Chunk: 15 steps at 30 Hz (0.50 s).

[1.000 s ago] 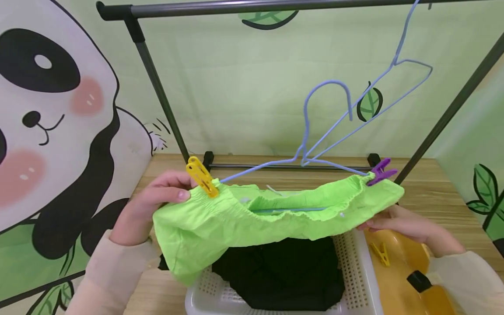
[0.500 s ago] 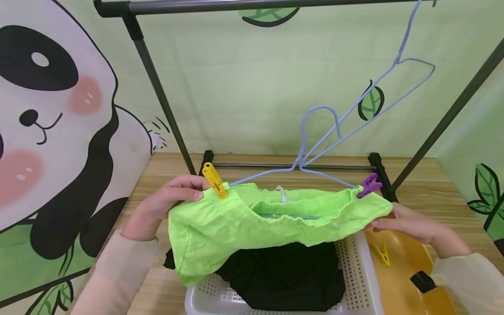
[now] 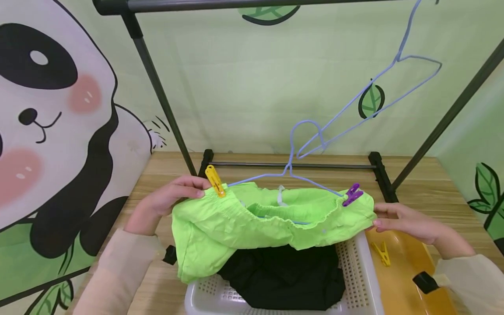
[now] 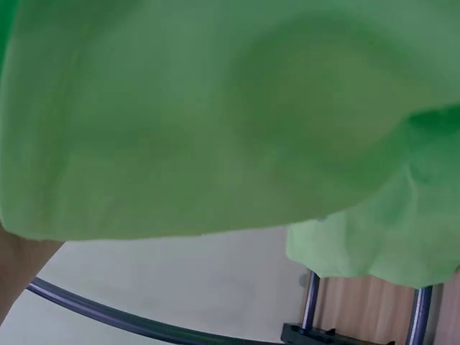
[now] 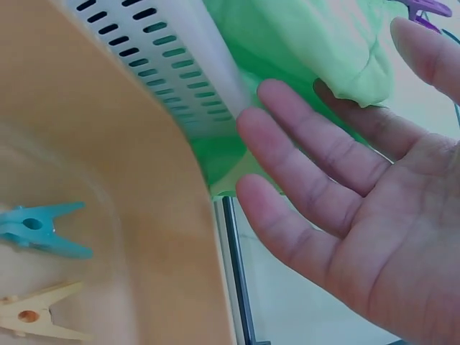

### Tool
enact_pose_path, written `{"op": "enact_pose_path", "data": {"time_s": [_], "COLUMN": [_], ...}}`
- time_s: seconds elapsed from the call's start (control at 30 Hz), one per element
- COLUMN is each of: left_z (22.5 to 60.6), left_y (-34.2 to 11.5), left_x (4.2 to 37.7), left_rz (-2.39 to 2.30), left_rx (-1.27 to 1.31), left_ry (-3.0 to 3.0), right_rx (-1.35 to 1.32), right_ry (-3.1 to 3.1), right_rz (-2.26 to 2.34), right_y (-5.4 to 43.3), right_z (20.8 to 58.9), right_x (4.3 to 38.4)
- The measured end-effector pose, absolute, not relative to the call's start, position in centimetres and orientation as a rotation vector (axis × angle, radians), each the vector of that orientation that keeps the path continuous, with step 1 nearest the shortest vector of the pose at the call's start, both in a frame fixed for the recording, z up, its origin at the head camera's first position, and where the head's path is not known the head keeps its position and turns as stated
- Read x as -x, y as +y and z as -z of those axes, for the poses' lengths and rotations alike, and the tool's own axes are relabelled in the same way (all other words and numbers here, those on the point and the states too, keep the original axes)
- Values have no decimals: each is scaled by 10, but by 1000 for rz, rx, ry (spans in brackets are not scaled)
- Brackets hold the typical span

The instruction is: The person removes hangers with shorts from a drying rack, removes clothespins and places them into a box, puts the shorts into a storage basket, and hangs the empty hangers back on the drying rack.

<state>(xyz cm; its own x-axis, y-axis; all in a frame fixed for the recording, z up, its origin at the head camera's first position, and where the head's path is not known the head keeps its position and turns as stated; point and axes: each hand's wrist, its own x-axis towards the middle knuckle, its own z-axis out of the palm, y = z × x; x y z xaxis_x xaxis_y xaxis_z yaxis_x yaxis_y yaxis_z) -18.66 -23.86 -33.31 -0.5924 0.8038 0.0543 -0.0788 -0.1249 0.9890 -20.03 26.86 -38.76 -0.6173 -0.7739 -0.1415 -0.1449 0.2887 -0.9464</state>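
Note:
Bright green shorts (image 3: 271,225) with a gathered elastic waist hang spread from a blue wire hanger (image 3: 256,177), above a white basket. A yellow clothespin (image 3: 215,180) clips the waist at the left, a purple clothespin (image 3: 352,195) at the right. My left hand (image 3: 169,199) pinches the shorts' left corner, thumb on top and the other fingers mostly hidden. At the right corner is my right hand (image 3: 417,223). The right wrist view shows its fingers (image 5: 309,162) relaxed and spread, the index fingertip against the green cloth and the thumb apart.
Black cloth (image 3: 287,275) lies in the white perforated basket (image 3: 372,280). An orange tray (image 3: 405,280) beside it holds a yellow clothespin (image 3: 380,253) and a turquoise clothespin (image 5: 44,228). A second blue hanger (image 3: 383,81) hangs from the dark rack bar (image 3: 252,4).
The hanger's hook has sunk and shifted left. The shorts' right end and purple clothespin have moved left and down. My right hand's grip there has loosened; my left hand moved slightly right.

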Motion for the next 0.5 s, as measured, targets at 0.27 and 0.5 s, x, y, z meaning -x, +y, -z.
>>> {"op": "enact_pose_path", "data": {"time_s": [0.27,0.5], "left_z": [341,348], "left_y": [-244,-249], "left_x": [191,195], "left_rz": [-1784,-1789], "left_rx": [-744,-693], "left_ry": [1537,1545], "right_rx": [786,752], "right_ry": [1939,1942], "right_rz": [1345,1330], "right_y": [269,270], "right_z": [389,389], "right_x": [201,201]}}
